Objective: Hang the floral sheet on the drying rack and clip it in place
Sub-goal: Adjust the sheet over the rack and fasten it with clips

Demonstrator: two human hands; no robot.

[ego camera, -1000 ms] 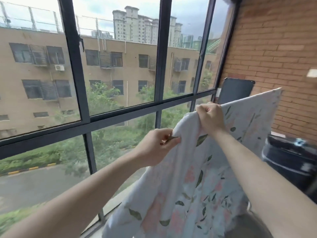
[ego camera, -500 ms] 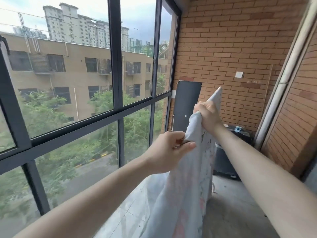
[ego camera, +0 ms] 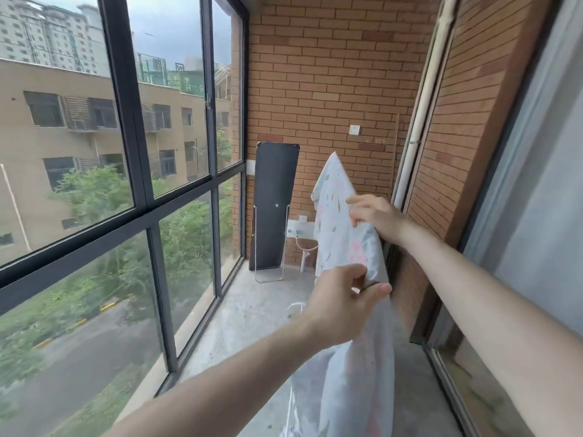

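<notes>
Both hands are pinching the pale floral cotton sheet (ego camera: 344, 234): your left hand (ego camera: 344, 305) low, your right hand (ego camera: 377, 217) higher. Loosening either pinch risks it dropping onto the grey concrete floor (ego camera: 252, 313).

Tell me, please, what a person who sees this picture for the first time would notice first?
First, the floral sheet held up in the middle, pinched along its top edge by the left hand, nearer, and the right hand, farther. Next, the big dark-framed window filling the left side. At the back, a dark panel leans against the brick wall.
</notes>
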